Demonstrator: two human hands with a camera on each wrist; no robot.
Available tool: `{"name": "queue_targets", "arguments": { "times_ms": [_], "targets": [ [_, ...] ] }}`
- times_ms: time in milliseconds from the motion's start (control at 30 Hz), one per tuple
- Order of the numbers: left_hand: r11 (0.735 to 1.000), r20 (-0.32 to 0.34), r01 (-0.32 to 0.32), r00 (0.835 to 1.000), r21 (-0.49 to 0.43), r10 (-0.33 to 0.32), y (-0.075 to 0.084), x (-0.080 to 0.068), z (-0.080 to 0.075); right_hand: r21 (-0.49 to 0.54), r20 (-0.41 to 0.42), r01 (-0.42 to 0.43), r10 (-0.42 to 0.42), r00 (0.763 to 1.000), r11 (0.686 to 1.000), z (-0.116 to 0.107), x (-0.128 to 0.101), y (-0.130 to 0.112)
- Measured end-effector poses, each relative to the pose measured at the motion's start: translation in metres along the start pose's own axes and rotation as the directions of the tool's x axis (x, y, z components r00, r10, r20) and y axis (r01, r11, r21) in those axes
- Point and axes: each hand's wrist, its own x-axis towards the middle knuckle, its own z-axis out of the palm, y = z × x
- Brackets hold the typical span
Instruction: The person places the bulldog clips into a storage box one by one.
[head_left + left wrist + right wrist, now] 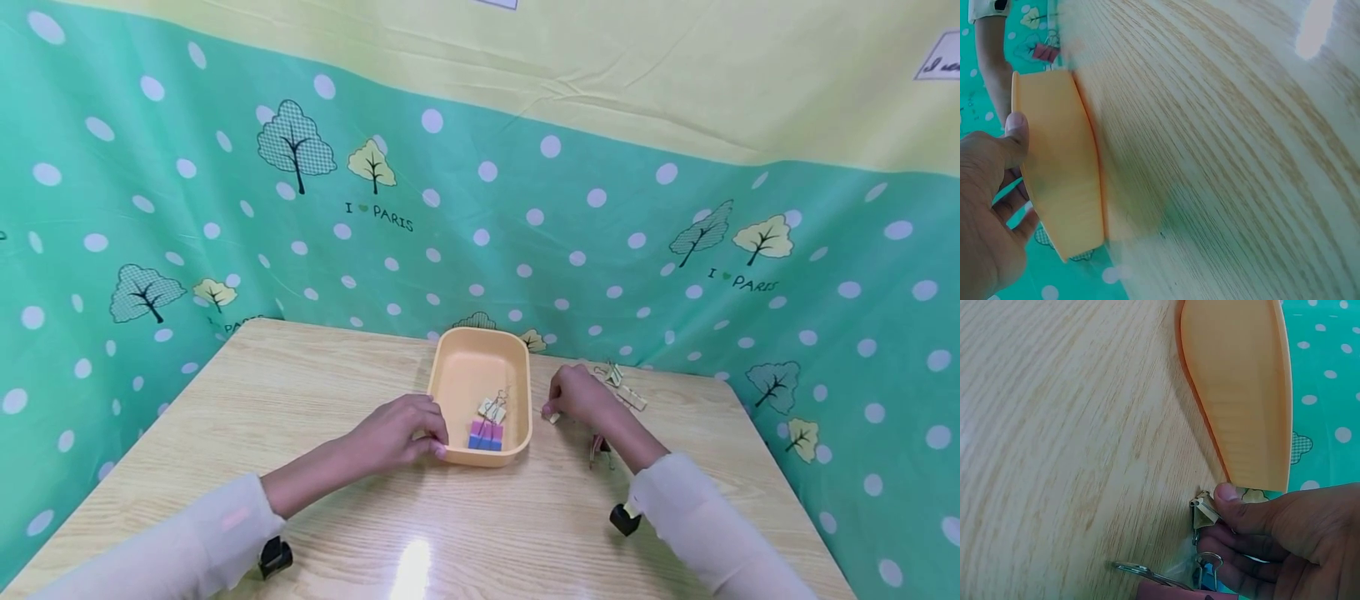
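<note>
— Two hands flank the tray [442, 379] on the desk [315, 392]. Which of ours carries a clip?

— Our right hand [581, 397], just off the tray's right wall, pinches a small binder clip [1202, 510] between thumb and fingers; the tray lies to its left, long axis running away from us.

— And the left hand [397, 433]?

— It grips the tray's near left rim. Beyond the right hand, loose clips [618, 383] lie on the desk.
</note>
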Motion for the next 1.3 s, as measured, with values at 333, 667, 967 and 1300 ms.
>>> {"name": "queue_targets", "arguments": {
  "times_ms": [333,667,967,1300],
  "targets": [
    [1.000,0.007,0.003,1.000,-0.002,-0.003,0.001,0.000,-0.001,0.132,0.027,-0.020,0.017,1.000,0.991,-0.002,-0.005,0.004],
    [1.000,0.011,0.018,1.000,-0.022,-0.018,0.003,0.000,-0.001,0.140,0.050,-0.053,0.046,0.998,0.989,-0.022,-0.007,0.001],
    [0.999,0.012,0.028,1.000,-0.020,-0.027,0.002,0.000,0.000,0.141,0.021,-0.022,0.019,1.000,0.990,-0.041,-0.004,-0.006],
    [0.999,0.013,0.032,0.999,-0.021,-0.031,0.003,0.001,-0.001,0.157,-0.019,0.013,-0.010,1.000,0.988,-0.058,-0.002,-0.015]
  ]
}}
